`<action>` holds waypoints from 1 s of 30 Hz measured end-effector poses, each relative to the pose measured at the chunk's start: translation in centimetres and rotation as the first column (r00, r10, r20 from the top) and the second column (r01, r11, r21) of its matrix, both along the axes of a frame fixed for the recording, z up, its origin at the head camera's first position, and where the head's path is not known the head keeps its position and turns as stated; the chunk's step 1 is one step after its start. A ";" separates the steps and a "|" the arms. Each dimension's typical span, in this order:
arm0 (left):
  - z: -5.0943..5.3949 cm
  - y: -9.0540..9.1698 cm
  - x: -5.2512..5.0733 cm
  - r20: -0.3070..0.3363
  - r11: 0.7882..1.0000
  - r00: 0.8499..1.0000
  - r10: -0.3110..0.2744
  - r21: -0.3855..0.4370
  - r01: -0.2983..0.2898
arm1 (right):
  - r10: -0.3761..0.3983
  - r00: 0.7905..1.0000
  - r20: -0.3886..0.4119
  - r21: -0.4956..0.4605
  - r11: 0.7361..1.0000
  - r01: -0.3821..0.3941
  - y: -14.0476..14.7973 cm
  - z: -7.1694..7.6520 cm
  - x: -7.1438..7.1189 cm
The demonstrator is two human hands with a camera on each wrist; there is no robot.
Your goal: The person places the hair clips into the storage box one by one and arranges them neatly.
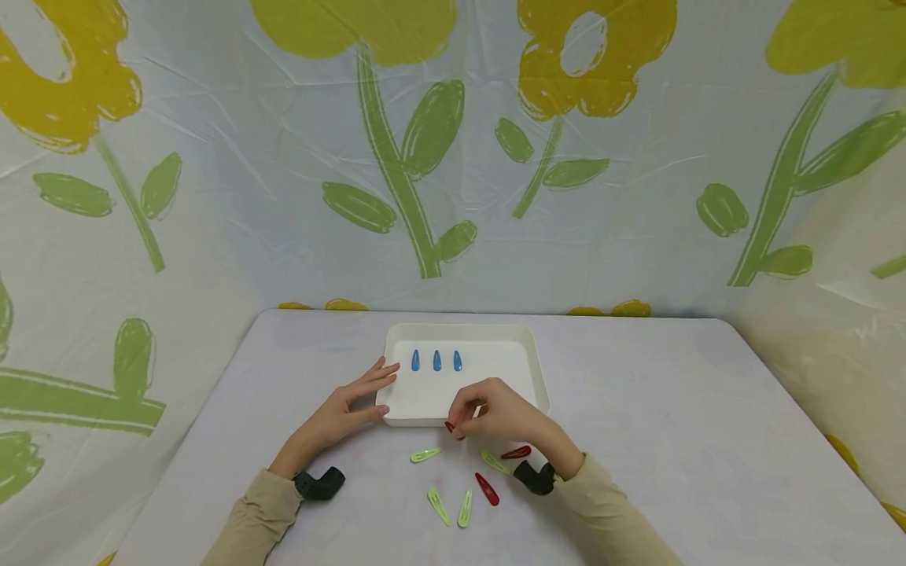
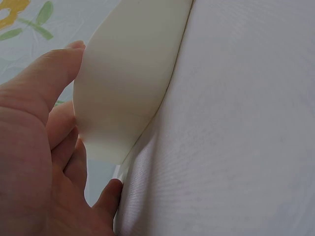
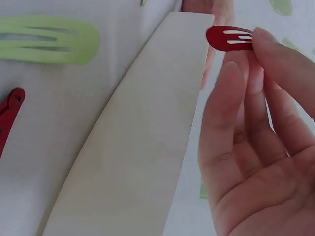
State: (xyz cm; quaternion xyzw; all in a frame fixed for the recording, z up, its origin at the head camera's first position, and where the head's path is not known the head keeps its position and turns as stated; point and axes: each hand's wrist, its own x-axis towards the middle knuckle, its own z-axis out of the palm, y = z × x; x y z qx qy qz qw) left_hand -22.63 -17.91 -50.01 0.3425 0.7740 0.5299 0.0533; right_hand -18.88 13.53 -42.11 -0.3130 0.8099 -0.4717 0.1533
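My right hand (image 1: pixel 499 413) pinches a red snap hair clip (image 3: pixel 220 39) between thumb and fingertips, just over the near wall of a white tray (image 1: pixel 499 362). The clip's rounded, slotted end sticks out past the fingers in the right wrist view. With fairly straight, spread fingers, my left hand (image 1: pixel 340 413) touches the tray's left side, thumb near the front left corner. Inside the tray, three blue hair clips (image 1: pixel 436 361) stand in a row toward the back, narrow ends pointing away.
In front of the tray, several light green hair clips (image 1: pixel 438 505) lie scattered on the pale tabletop (image 1: pixel 651 440). Two more red clips lie among them, one red clip (image 1: pixel 487 489) nearer me and another red clip (image 1: pixel 516 453) by the right wrist. A flower-printed curtain (image 1: pixel 283 157) hangs behind.
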 end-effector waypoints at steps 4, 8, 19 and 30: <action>0.0 0.0 0.0 0.008 1.000 1.000 0.000 -0.001 0.000 | -0.035 0.998 0.043 -0.065 0.997 0.038 0.4 0.0 -0.2; 0.1 0.0 0.0 0.018 1.000 1.000 0.004 0.002 -0.004 | -0.071 0.995 0.074 -0.109 0.991 0.079 0.6 0.1 -0.4; 0.0 0.0 0.0 -0.007 0.999 1.000 -0.027 0.022 0.027 | -0.149 0.986 0.081 -0.205 0.965 0.163 1.7 1.2 -0.8; -0.1 0.1 0.0 -0.003 1.000 1.000 -0.009 0.019 0.010 | -0.202 0.978 0.053 -0.258 0.944 0.209 2.8 2.6 -2.0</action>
